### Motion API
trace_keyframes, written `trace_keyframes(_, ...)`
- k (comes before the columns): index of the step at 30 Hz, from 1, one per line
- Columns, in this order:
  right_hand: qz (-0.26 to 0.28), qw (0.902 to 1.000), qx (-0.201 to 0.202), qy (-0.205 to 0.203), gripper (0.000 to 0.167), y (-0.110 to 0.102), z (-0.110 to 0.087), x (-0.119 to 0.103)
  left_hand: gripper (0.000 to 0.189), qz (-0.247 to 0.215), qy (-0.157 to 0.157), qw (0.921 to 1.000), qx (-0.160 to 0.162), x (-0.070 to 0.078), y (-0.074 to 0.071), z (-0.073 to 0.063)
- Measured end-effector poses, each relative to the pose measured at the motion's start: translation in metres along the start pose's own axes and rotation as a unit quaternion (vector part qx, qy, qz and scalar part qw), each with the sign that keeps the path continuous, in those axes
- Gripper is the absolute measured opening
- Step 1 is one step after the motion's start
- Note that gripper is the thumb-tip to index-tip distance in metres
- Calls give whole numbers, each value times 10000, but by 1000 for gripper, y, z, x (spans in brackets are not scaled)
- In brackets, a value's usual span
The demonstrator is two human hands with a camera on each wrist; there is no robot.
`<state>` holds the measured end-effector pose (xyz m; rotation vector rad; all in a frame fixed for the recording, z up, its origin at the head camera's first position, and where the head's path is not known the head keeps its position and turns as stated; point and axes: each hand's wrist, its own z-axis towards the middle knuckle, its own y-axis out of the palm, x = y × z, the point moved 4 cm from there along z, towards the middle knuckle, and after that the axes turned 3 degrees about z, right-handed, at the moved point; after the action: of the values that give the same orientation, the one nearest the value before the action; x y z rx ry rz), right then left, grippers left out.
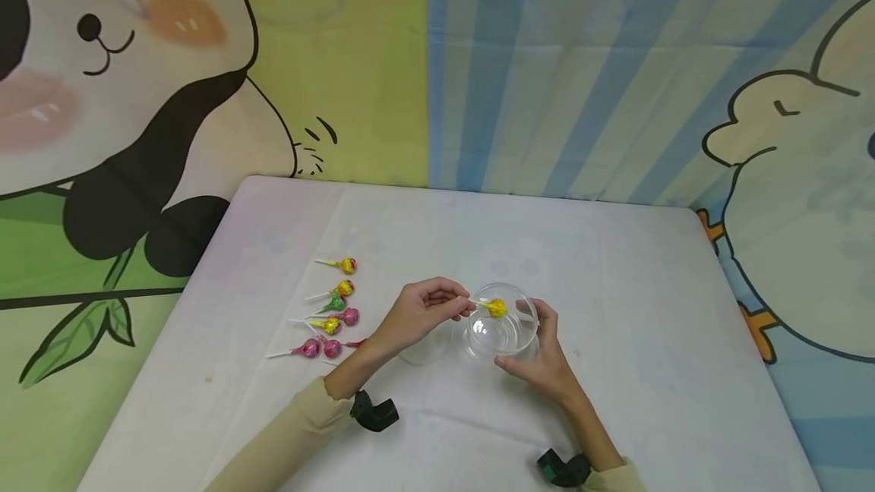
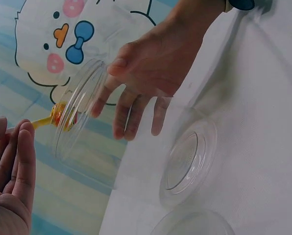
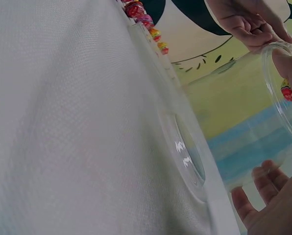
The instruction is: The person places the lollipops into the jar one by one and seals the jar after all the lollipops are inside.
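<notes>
My left hand (image 1: 432, 305) pinches the white stick of a yellow-wrapped lollipop (image 1: 496, 308), whose head is over the mouth of a clear round jar (image 1: 484, 346). In the left wrist view the lollipop (image 2: 60, 113) shows yellow and red right at the jar's rim (image 2: 73, 122). My right hand (image 1: 544, 361) holds the jar from its right side, thumb near the front and fingers spread round the wall. Inside the transparent jar I see no other lollipop. A clear round lid (image 1: 427, 348) appears to lie on the table just left of the jar, partly below my left forearm.
Several lollipops lie on the left of the white-covered table (image 1: 656, 302): yellow ones (image 1: 349, 265), a green one (image 1: 335, 304) and pink ones (image 1: 309, 348). My left forearm covers part of this group. A cartoon-printed cloth (image 1: 369, 59) hangs behind the table.
</notes>
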<state>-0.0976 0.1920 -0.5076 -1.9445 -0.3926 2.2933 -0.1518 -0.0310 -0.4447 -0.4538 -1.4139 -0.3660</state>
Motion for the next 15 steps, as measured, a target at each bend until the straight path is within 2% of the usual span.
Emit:
trace_keyframes(11, -139, 9999, -57, -25, 102, 0, 1, 0, 19, 482, 216, 9986, -83, 0, 9, 17)
trace_keyframes(15, -125, 9999, -80, -24, 102, 0, 1, 2, 17, 490, 335, 9982, -130, 2, 13, 21)
